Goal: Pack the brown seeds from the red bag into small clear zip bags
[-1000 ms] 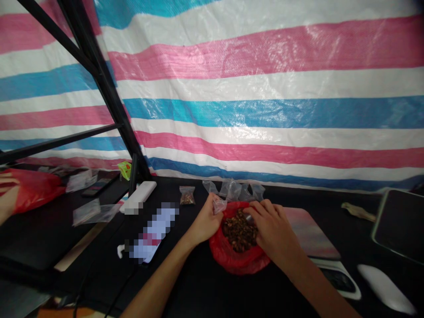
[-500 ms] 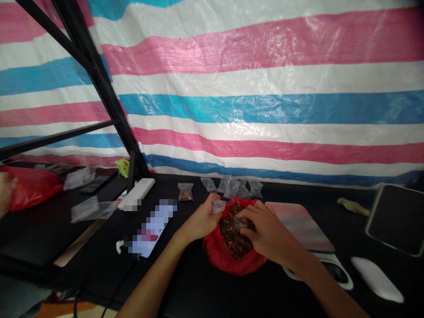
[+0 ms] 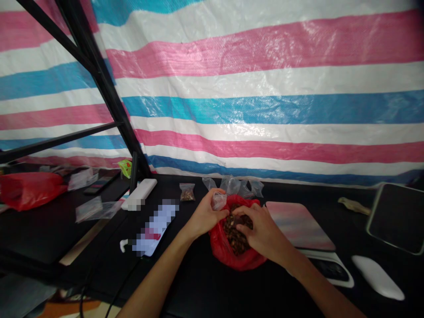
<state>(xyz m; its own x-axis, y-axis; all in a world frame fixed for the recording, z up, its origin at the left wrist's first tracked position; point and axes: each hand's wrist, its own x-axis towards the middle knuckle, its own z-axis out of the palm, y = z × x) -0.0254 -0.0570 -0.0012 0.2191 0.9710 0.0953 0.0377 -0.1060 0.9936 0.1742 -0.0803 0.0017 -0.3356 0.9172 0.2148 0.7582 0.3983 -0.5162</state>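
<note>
A red plastic bag [image 3: 221,251] full of small brown dried pieces [image 3: 236,238] lies open on the black table. My left hand [image 3: 205,216] pinches a small clear plastic bag [image 3: 219,201] at the red bag's upper left rim. My right hand [image 3: 261,234] rests over the brown pieces, its fingers curled and pinched together on some of them close to the clear bag's mouth.
Several empty clear bags [image 3: 236,186] lie behind the red bag, and one filled small bag [image 3: 187,192] to their left. A pink-topped scale [image 3: 300,225] sits right, then a white mouse [image 3: 377,277] and a dark tray [image 3: 395,218]. Another red bag [image 3: 28,189] lies far left.
My right hand slid left across the brown pieces toward the clear bag and closed into a pinch. The other person's hand at the far left edge has gone from view.
</note>
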